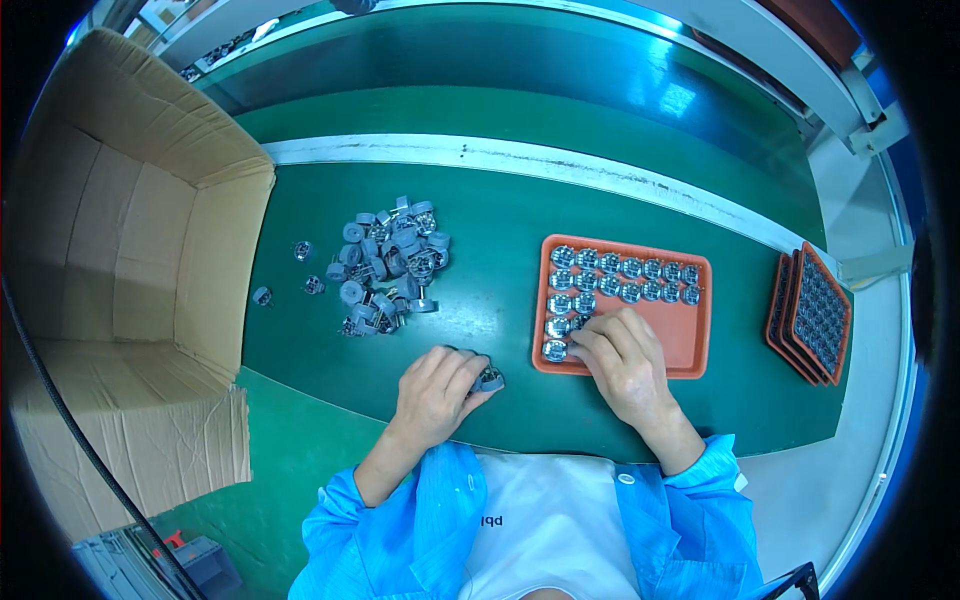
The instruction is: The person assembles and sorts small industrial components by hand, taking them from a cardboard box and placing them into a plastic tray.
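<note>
My left hand is closed around a small round grey component with a metallic face, just above the green table. My right hand reaches over the lower left of a shallow orange tray. Its thumb and fingers are pinched together beside a seated component, and the part between the fingertips is mostly hidden. Rows of similar round components fill the tray's upper part and left side, metallic faces up. Bare orange floor shows at its lower right.
A loose heap of grey components lies left of centre, with a few strays beside it. An open cardboard box stands at the left. Filled trays lean together at the far right. A white rail borders the table's far side.
</note>
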The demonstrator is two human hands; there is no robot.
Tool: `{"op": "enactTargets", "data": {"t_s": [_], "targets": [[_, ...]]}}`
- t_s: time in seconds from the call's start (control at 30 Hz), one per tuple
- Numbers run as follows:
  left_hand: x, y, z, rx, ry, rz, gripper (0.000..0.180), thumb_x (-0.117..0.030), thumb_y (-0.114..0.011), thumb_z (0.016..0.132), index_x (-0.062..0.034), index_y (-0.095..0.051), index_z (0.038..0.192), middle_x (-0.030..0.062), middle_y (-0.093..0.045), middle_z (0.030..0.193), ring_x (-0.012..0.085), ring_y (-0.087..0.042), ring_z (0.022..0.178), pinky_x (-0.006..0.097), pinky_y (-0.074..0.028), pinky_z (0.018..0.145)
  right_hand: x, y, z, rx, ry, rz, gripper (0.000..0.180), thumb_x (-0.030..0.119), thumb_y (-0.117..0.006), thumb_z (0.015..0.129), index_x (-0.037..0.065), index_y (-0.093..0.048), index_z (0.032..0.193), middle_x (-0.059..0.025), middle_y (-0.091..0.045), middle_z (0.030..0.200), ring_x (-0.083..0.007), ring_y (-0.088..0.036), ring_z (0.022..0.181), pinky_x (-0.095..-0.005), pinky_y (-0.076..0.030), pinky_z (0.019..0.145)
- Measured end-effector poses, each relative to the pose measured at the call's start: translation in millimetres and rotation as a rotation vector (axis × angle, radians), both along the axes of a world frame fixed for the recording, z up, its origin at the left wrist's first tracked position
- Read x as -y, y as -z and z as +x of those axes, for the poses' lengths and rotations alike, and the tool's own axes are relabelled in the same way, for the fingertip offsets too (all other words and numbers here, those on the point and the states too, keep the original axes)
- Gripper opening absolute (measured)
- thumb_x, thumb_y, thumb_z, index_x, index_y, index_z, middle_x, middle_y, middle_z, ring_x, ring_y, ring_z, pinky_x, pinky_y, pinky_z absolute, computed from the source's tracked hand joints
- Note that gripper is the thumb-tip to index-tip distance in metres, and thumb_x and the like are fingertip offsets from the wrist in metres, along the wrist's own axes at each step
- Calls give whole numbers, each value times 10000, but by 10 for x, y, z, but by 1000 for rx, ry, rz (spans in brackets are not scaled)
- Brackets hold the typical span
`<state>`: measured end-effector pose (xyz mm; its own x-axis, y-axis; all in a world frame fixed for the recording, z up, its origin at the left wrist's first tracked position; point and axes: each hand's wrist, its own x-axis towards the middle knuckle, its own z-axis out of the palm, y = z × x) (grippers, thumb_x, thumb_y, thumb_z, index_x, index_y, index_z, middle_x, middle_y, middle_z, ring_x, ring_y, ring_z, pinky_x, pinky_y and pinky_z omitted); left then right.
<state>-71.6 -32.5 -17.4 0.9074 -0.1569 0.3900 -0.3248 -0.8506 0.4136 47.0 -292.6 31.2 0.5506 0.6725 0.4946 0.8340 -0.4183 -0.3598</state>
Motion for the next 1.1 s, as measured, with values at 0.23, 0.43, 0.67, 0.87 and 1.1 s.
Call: {"op": "enactTargets", "data": {"t_s": [0.23,0.43,0.67,0.87,1.1], "targets": [[237,-272,49,243,283,-98,452,-199,-919,675,-59,-703,1046,70,-719,956,262,-677,825,353,-545,616,-177,-83,-358,-542,-141,233,163,54,-816,872,-12,-729,995,-126,-709,948,-306,-694,849,-405,-565,720],[415,-274,192,226,355,-250,385,-242,-913,738,-80,-698,1013,62,-715,922,235,-678,816,306,-530,574,52,-134,-283,-998,-184,223,82,-9,-779,940,-18,-755,1018,-105,-764,971,-168,-747,842,-325,-607,713],[407,-356,267,-580,214,-1908,348,-336,-560,1132,-31,-570,1299,122,-666,1104,193,-610,846,283,-457,586,243,26,262,-306,220,108,134,-41,-805,826,28,-779,939,-88,-692,950,-257,-675,924,-390,-549,817],[449,-386,318,-930,192,-2312,526,-371,-431,1155,-5,-498,1527,146,-630,1184,202,-591,1012,259,-427,590,214,193,387,-45,266,33,126,45,-851,754,46,-772,853,-57,-607,928,-280,-576,980,-439,-437,821],[500,-406,291,-939,247,-2033,571,-350,-403,1171,-28,-372,1642,128,-594,1225,176,-567,952,242,-400,573,87,-124,100,-211,97,188,249,76,-872,787,38,-759,1006,-104,-673,968,-319,-617,913,-452,-487,793]]}}
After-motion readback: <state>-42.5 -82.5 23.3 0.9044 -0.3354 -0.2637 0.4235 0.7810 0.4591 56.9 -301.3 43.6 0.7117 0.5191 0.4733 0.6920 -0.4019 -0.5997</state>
